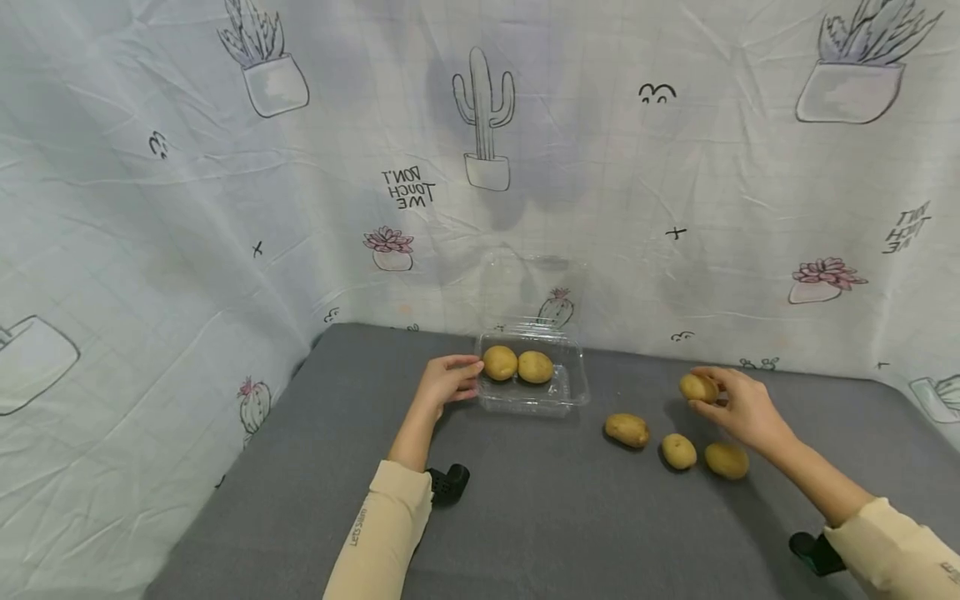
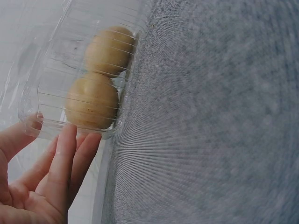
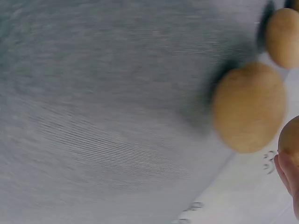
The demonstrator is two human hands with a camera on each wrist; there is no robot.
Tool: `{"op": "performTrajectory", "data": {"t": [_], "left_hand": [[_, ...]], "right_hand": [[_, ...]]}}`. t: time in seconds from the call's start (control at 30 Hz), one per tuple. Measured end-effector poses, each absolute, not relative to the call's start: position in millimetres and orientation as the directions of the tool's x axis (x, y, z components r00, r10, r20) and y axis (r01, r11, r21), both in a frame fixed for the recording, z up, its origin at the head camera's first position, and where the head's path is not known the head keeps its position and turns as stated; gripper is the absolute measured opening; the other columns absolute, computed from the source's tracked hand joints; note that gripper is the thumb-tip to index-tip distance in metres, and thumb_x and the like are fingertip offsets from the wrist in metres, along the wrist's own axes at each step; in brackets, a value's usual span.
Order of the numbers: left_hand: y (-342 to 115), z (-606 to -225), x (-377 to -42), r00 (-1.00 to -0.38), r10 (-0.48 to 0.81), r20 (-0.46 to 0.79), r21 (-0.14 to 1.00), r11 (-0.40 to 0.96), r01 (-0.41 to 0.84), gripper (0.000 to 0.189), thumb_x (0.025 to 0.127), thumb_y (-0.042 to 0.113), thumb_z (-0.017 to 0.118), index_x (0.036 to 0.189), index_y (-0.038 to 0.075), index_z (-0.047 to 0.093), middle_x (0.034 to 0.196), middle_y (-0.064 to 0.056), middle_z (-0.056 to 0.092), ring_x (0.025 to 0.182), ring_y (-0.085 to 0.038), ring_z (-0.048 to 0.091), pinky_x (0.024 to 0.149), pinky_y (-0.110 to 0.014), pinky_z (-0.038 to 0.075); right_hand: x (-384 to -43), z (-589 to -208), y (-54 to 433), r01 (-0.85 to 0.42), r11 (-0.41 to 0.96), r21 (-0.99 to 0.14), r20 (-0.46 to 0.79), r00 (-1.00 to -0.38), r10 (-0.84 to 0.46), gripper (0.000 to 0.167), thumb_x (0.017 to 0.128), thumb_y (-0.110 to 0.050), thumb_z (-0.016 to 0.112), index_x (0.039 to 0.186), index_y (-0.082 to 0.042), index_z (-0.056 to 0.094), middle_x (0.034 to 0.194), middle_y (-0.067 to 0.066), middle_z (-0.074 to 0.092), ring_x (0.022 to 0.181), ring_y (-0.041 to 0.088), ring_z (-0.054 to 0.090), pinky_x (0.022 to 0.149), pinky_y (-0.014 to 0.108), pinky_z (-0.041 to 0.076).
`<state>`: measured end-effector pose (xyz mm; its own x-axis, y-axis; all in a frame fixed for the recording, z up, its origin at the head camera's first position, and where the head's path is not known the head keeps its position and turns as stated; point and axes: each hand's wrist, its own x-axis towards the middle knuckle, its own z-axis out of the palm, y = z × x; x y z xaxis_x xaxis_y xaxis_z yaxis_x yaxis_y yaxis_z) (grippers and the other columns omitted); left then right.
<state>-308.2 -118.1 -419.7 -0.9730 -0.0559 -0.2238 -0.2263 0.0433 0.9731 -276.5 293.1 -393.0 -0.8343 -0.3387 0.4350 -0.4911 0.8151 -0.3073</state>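
My left hand (image 1: 447, 385) holds the left end of a clear plastic clamshell container (image 1: 573, 387), thumb at its rim and fingertips against the end wall. Two potatoes (image 1: 535, 367) lie side by side inside, and they show through the ribbed plastic in the left wrist view. Over on the right, my right hand (image 1: 742, 407) pinches a potato (image 1: 696, 388) between thumb and fingers, above the grey table. That potato (image 3: 290, 140) is cut off by the edge of the right wrist view, with only some fingers (image 3: 287, 175) showing.
Between container and right arm lie three loose potatoes: an oblong one (image 1: 627, 430), a small one (image 1: 678, 452) and another (image 1: 727, 460) below the right hand. The container's clear lid (image 1: 532, 287) stands raised against the patterned cloth (image 1: 600, 208) behind the grey tabletop (image 1: 525, 517).
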Motion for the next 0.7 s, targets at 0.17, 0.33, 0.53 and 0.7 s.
{"op": "performTrajectory", "data": {"t": [0.17, 0.33, 0.53, 0.7], "left_hand": [[-118, -419, -308, -0.976, -0.045, -0.213, 0.976, 0.042, -0.215, 0.035, 0.087, 0.02, 0.066, 0.119, 0.006, 0.062, 0.114, -0.021, 0.061, 0.098, -0.031, 0.063, 0.073, -0.031, 0.058], [-119, -419, -306, -0.975, -0.054, -0.216, 0.975, 0.044, -0.219, 0.035, 0.087, 0.02, 0.066, 0.119, 0.007, 0.062, 0.114, -0.02, 0.062, 0.099, -0.031, 0.063, 0.073, -0.03, 0.058], [-119, -420, -307, -0.976, -0.06, -0.209, 0.975, 0.06, -0.213, 0.033, 0.087, 0.019, 0.066, 0.118, 0.007, 0.063, 0.112, -0.018, 0.063, 0.092, -0.026, 0.065, 0.073, -0.031, 0.058], [-119, -421, -309, -0.975, -0.058, -0.214, 0.974, 0.06, -0.217, 0.033, 0.087, 0.02, 0.066, 0.117, 0.009, 0.063, 0.111, -0.017, 0.063, 0.092, -0.026, 0.065, 0.072, -0.03, 0.058]], "right_hand": [[-276, -380, 275, -0.508, 0.797, -0.329, 0.416, -0.835, -0.36, 0.045, 0.074, 0.001, 0.074, 0.115, 0.007, 0.057, 0.107, 0.03, 0.057, 0.087, 0.042, 0.059, 0.064, 0.044, 0.056], [-278, -375, 246, -0.549, 0.747, -0.373, 0.404, -0.822, -0.402, 0.045, 0.076, 0.001, 0.072, 0.119, 0.005, 0.056, 0.112, 0.027, 0.056, 0.093, 0.04, 0.058, 0.069, 0.043, 0.057], [-290, -370, 204, -0.583, 0.729, -0.359, 0.386, -0.804, -0.453, 0.044, 0.078, -0.002, 0.072, 0.12, 0.002, 0.057, 0.111, 0.023, 0.059, 0.092, 0.034, 0.059, 0.071, 0.04, 0.057], [-299, -368, 174, -0.606, 0.722, -0.334, 0.361, -0.79, -0.495, 0.045, 0.079, -0.005, 0.072, 0.121, 0.002, 0.057, 0.113, 0.023, 0.058, 0.094, 0.034, 0.059, 0.072, 0.04, 0.057]]}}
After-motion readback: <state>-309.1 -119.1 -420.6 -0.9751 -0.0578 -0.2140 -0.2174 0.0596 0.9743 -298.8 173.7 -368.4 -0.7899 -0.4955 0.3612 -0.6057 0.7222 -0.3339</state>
